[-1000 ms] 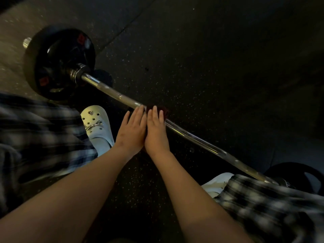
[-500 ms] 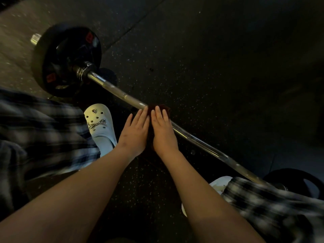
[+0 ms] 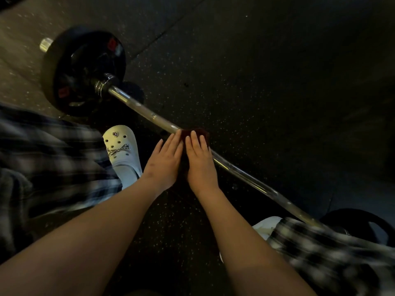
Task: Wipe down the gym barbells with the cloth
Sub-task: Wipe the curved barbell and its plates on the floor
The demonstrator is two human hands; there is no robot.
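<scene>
A chrome barbell bar (image 3: 141, 111) lies diagonally on the dark floor, from a black weight plate (image 3: 81, 71) at upper left to another black plate (image 3: 363, 223) at lower right. A dark red cloth (image 3: 197, 132) is draped over the middle of the bar. My left hand (image 3: 163, 163) and my right hand (image 3: 199, 161) lie side by side with straight fingers, pressing flat on the cloth over the bar. Most of the cloth is hidden under my hands.
My white clog (image 3: 123, 152) stands left of my hands, close to the bar. Another white shoe (image 3: 267, 226) shows at lower right. Plaid trouser legs (image 3: 53, 159) fill the left and lower right. The floor is black speckled rubber (image 3: 256, 92).
The view has shifted so the barbell sits slightly further right and down. My hands stay flat on the cloth at the bar's middle, with a small gap opened between them.
</scene>
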